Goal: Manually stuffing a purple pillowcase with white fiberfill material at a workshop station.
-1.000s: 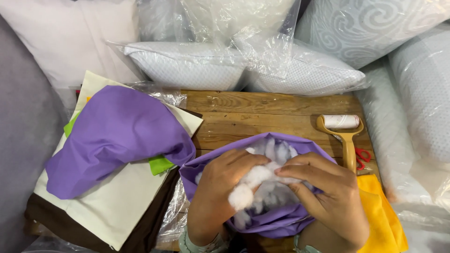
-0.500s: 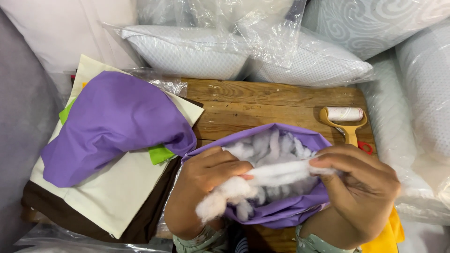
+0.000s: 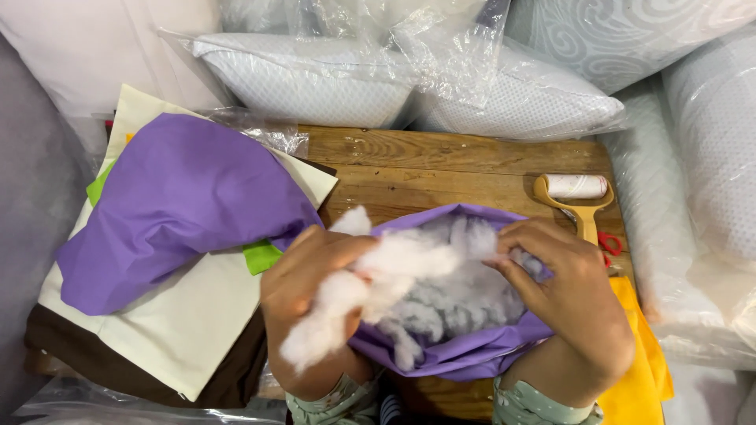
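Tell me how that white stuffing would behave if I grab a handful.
The white stuffing probably feels very light and squashy: it looks wispy. It likely stretches and tears apart, since a strand spans left hand to right hand.

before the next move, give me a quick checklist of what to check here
1. Left hand grips the white stuffing: ok.
2. Right hand pinches the other end of the stuffing at the purple cover: ok.
3. Cover mouth open, filling showing inside: ok.
4. Stuffing all inside the cover: not ok, a tuft hangs out over the left wrist.
5. Lint roller and red scissors clear of the hands: ok.
6. How full the cover is: cannot tell.
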